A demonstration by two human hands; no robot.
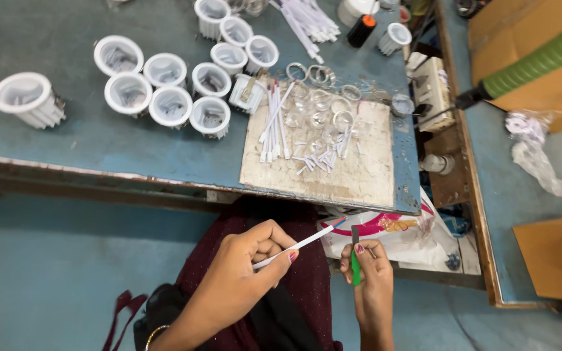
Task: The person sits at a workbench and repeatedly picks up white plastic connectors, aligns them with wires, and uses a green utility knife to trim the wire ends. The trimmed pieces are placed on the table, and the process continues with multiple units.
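My left hand [245, 270] pinches a thin white wire [300, 244] with a red and blue tip that points up to the right. Beside it my right hand [369, 276] grips a small green-handled cutter [355, 263], held upright just right of the wire's tip. Both hands hover over my lap, below the front edge of the blue workbench [86, 136]. On a worn white board [352, 172] on the bench lie more white wires [273, 123], short cut wire pieces [320, 159] and clear round lenses [323, 107].
Several white round lamp housings [170, 88] cluster on the bench's left and back. A bundle of white wires [310, 19] and a black bottle with an orange cap [361, 30] lie at the back. Cardboard boxes [535, 45] and crumpled plastic [535, 153] are to the right.
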